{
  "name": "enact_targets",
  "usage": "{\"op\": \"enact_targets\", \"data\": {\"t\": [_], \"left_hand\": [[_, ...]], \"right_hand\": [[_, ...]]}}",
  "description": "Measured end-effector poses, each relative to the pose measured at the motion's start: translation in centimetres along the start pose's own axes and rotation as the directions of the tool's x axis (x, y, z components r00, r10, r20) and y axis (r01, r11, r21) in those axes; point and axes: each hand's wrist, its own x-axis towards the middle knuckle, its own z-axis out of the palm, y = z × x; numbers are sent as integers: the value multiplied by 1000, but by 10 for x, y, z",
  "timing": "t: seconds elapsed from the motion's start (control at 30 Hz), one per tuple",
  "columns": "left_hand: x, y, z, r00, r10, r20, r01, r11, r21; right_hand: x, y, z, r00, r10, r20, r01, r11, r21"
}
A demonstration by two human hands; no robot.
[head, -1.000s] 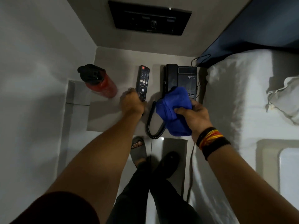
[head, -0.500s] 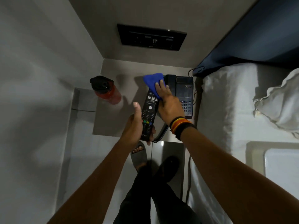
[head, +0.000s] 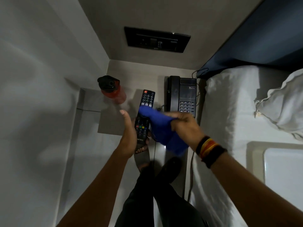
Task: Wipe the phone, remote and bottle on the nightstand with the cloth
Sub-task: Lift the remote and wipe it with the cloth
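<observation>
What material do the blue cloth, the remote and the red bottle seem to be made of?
Blue cloth: soft fabric, matte; it folds and hangs limp, perhaps microfibre.
Remote: rigid black plastic, slightly glossy, probably with rubbery coloured buttons.
Red bottle: likely translucent red plastic with a black plastic lid; blur leaves this open.

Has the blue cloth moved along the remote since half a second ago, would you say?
Yes. The blue cloth has slid from the remote's far end, beside the phone, down to its middle.

Bare nightstand (head: pixel 114 123) top between bottle (head: pixel 113 90) and phone (head: pixel 182 94); wall crowds bottle's left.
</observation>
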Motion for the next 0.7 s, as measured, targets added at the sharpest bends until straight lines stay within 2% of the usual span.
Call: {"op": "enact_targets", "data": {"t": [0.07,0.17,0.23,0.3,0.33,0.47,0.63,0.67,0.7], "left_hand": [[3,3,1,999,24,35,-24,1000,5],[4,3,11,995,48,90,-49,999,13],[2,0,19,993,56,99,-60,997,39],[1,1,27,995,73,74,-78,995,65],[2,5,30,996,75,44,-77,995,59],[14,19,35,984,65,-167,-83,991,-103],[13,12,30,975,-73,-210,34,983,-182],[12,8,30,973,-90,-212,52,983,-177],[10,6,32,970,-104,-220,70,985,-158]], "right_hand": [[12,-14,-16,982,-10,-189,16,999,29],[37,-26,-24,935,-147,-324,102,983,-151],[50,-28,-14,944,-232,-234,131,916,-379],[48,-19,4,962,-268,-58,173,759,-627],[41,-12,14,958,-287,2,214,710,-671],[-9,25,52,917,-393,65,321,631,-706],[-42,39,71,912,-342,225,375,476,-795],[-42,36,63,910,-331,249,389,471,-792],[-40,31,53,909,-327,258,400,510,-762]]}}
